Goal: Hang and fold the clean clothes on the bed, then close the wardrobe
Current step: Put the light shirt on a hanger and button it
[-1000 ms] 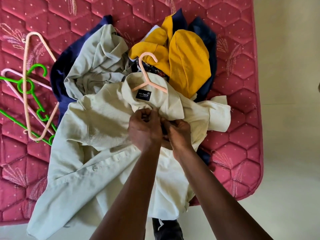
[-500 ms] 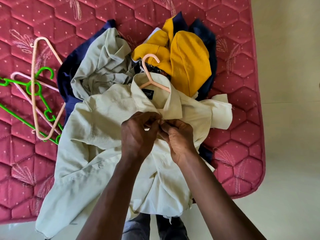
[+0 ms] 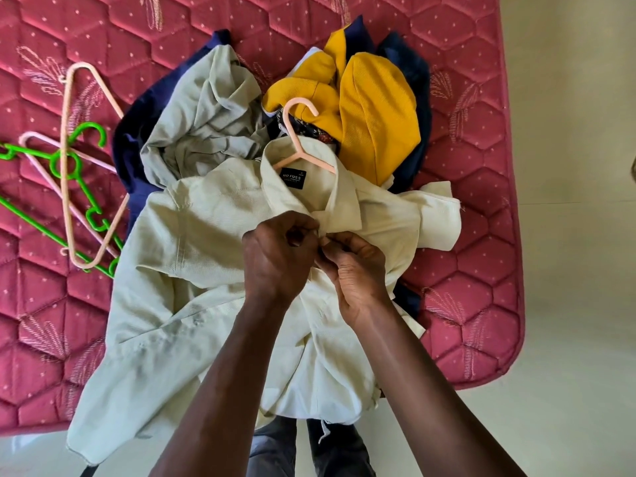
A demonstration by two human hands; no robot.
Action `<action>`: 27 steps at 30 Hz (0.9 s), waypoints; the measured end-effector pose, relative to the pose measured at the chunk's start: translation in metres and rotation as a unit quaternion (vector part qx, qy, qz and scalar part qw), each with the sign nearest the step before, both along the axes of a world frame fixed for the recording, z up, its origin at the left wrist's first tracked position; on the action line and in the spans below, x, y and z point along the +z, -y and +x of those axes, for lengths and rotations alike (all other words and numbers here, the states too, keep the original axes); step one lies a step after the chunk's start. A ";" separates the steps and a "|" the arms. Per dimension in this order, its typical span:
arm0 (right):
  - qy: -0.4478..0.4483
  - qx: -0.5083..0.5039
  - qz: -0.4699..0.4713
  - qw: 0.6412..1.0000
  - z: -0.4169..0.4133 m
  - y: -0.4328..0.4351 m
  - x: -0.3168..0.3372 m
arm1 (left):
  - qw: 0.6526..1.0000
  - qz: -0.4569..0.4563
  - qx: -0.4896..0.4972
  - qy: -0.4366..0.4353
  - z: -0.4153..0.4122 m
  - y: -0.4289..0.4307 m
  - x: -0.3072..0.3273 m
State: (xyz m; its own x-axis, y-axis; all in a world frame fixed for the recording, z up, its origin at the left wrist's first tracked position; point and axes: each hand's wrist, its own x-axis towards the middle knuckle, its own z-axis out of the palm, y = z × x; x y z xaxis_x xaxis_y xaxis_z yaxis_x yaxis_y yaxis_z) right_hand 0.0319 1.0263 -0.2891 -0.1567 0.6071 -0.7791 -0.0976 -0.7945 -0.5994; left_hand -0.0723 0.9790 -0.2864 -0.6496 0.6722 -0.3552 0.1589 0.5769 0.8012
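A cream collared shirt (image 3: 213, 215) lies on the pink quilted mattress (image 3: 481, 277) with a pink hanger (image 3: 296, 132) inside its collar, the hook pointing away from me. Just below the collar, my left hand (image 3: 278, 256) and my right hand (image 3: 358, 273) meet and pinch the shirt's front edges together. Whatever is between the fingertips is hidden. Behind the shirt lie a grey-green garment (image 3: 206, 111), a mustard-yellow garment (image 3: 375, 108) and dark navy cloth (image 3: 137, 139).
Spare hangers lie crossed on the mattress at the left: a pale pink hanger (image 3: 69, 166) and a green hanger (image 3: 74, 166). Pale floor (image 3: 568, 235) runs along the right and the near side of the mattress. My legs show below the shirt hem.
My hands stay together on the shirt front, shifted slightly toward the collar. The collar has opened so its black label shows again.
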 end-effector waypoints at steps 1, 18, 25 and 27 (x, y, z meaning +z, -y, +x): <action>-0.002 0.004 0.006 1.000 0.001 0.000 0.000 | 1.000 -0.004 0.010 0.009 -0.001 -0.001 -0.001; -0.037 0.065 0.025 0.997 0.012 -0.016 0.002 | 0.996 -0.018 -0.048 0.078 -0.019 -0.010 -0.006; -0.039 0.090 -0.020 0.995 0.017 -0.030 0.001 | 0.983 -0.007 -0.094 0.158 -0.034 -0.011 -0.011; -0.033 0.103 0.001 0.994 0.018 -0.032 0.000 | 0.982 0.004 -0.098 0.162 -0.036 -0.010 -0.013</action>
State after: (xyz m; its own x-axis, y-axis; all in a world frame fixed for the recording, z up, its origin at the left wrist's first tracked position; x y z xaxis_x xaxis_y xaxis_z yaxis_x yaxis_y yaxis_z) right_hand 0.0495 1.0582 -0.2891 -0.3275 0.5593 -0.7615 0.0278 -0.7999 -0.5995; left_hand -0.1080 0.9894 -0.2994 -0.3606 0.7770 -0.5160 0.0015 0.5537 0.8327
